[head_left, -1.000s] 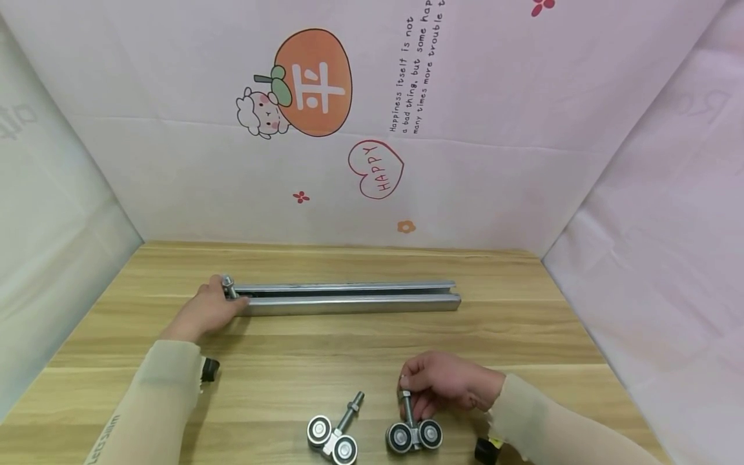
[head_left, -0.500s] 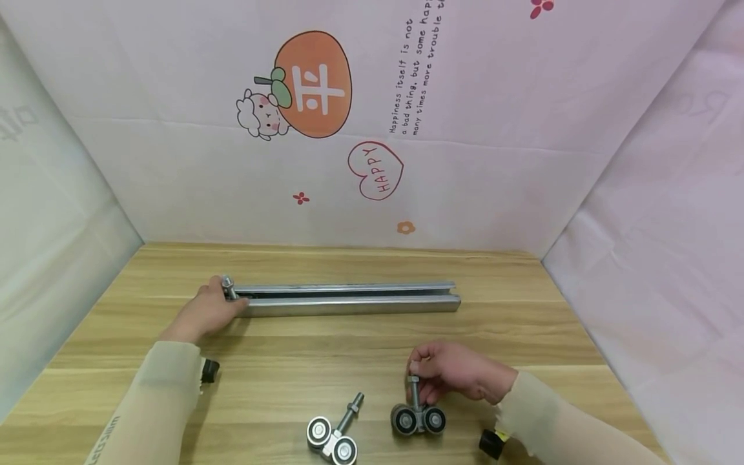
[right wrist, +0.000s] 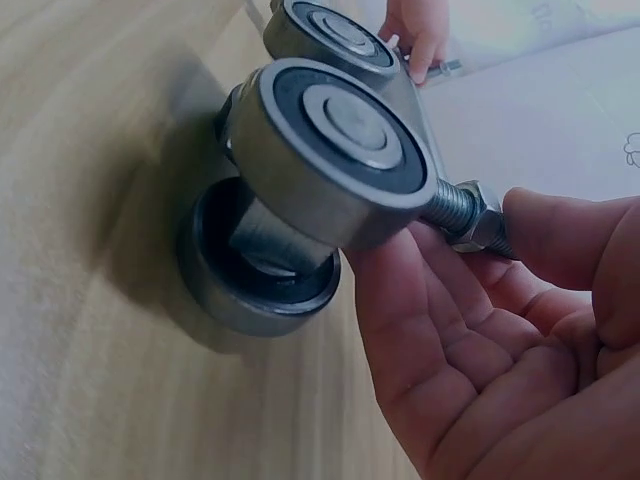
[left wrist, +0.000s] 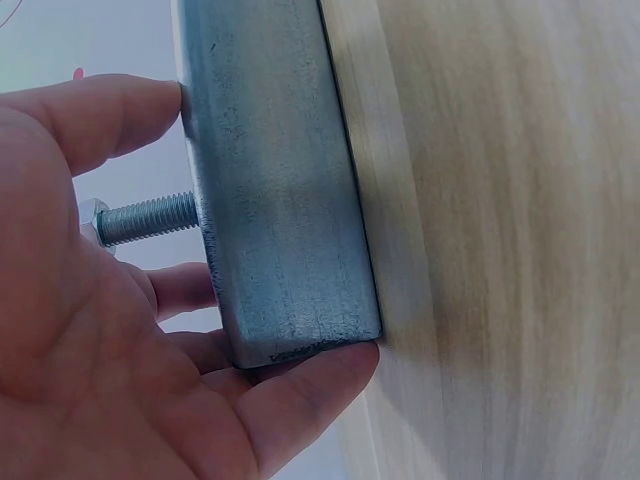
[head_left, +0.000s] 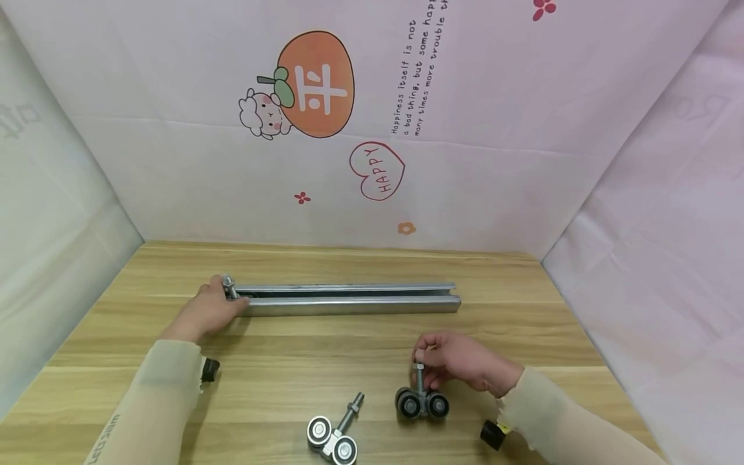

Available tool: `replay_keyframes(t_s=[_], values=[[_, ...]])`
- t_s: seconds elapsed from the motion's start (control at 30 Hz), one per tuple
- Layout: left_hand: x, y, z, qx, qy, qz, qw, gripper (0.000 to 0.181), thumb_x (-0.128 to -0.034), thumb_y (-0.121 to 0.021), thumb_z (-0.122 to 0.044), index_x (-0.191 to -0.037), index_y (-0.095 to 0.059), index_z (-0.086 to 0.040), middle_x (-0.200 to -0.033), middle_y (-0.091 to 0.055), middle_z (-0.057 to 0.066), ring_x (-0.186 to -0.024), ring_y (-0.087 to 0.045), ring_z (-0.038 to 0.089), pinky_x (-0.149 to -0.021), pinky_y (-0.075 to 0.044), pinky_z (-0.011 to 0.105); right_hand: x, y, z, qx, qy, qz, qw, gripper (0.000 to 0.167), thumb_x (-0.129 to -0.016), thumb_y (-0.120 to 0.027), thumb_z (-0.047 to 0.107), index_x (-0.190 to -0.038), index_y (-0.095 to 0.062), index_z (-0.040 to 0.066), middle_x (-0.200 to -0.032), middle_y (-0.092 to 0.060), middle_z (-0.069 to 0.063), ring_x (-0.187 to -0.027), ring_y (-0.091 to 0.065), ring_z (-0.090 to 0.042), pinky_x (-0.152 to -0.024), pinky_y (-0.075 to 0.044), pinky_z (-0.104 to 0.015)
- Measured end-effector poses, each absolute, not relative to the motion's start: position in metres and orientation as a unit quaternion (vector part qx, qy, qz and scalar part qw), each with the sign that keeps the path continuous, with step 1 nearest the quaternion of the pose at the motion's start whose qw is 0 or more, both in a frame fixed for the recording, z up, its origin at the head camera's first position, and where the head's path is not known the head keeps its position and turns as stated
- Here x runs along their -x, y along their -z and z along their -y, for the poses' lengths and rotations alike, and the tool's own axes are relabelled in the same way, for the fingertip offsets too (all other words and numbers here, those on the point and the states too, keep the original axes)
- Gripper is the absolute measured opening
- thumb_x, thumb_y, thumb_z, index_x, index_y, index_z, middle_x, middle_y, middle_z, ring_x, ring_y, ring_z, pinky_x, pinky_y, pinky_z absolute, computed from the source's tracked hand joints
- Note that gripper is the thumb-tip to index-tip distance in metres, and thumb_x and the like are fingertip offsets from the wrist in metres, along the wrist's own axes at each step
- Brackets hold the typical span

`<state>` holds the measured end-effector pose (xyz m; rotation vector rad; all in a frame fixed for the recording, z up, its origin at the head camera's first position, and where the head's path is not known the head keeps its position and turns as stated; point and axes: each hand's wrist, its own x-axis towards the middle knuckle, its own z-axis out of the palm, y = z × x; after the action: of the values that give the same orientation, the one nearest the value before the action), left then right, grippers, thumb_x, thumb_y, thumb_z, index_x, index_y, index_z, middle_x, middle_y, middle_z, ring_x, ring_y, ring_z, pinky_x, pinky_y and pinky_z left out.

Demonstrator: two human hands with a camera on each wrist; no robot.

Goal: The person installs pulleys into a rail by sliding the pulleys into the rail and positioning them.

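Left hand [head_left: 206,312] grips rail [head_left: 349,305] at 9 o'clock end; right hand [head_left: 459,363] pinches first roller [head_left: 423,403] by bolt [head_left: 420,378]. Second roller [head_left: 333,442] at its 8 o'clock.

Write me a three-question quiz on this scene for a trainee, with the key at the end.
1. True or false: the left hand holds one end of the metal rail, beside a bolt.
2. Multiple choice: what does the right hand hold? A) the rail; B) a wheeled roller; C) a cup.
3. Fill in: the untouched roller lies on the wooden ____.

Key: 1. True. 2. B. 3. Table.
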<state>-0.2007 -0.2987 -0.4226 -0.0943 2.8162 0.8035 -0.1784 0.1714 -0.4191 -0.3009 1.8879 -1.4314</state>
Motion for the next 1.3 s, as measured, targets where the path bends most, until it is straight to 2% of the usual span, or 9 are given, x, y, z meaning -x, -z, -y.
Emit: replay_keyframes(t_s=[0.5,0.77,1.3], values=[[0.199,0.421,0.298,0.032,-0.272,-0.956,0.104,0.089,-0.0994,-0.051,-0.046,-0.144,-0.012,0.020,-0.128,-0.034,0.047,-0.112,-0.048,0.058,-0.091,-0.041,0.067,0.185,0.413,-0.177,0.122,0.558,-0.761,0.308,0.024,-0.104,-0.053,0.015,-0.104,-0.056,-0.009,-0.094,-0.069,-0.024,-0.078,-0.067,-0.029,-0.069,-0.055,-0.040],[0.200,0.423,0.299,0.032,-0.270,-0.957,0.101,0.089,-0.0991,-0.052,-0.046,-0.143,-0.014,0.020,-0.128,-0.035,0.046,-0.111,-0.049,0.058,-0.090,-0.042,0.067,0.185,0.405,-0.177,0.136,0.529,-0.797,0.258,0.024,-0.105,-0.053,0.017,-0.105,-0.059,-0.006,-0.090,-0.068,-0.015,-0.080,-0.065,-0.031,-0.072,-0.054,-0.046],[0.200,0.421,0.298,0.033,-0.268,-0.957,0.105,0.089,-0.0993,-0.053,-0.045,-0.143,-0.013,0.021,-0.127,-0.034,0.047,-0.110,-0.049,0.058,-0.089,-0.043,0.066,0.187,0.406,-0.178,0.130,0.451,-0.870,0.152,0.016,-0.104,-0.055,0.016,-0.108,-0.064,0.003,-0.091,-0.066,-0.007,-0.084,-0.063,-0.027,-0.073,-0.054,-0.043]])
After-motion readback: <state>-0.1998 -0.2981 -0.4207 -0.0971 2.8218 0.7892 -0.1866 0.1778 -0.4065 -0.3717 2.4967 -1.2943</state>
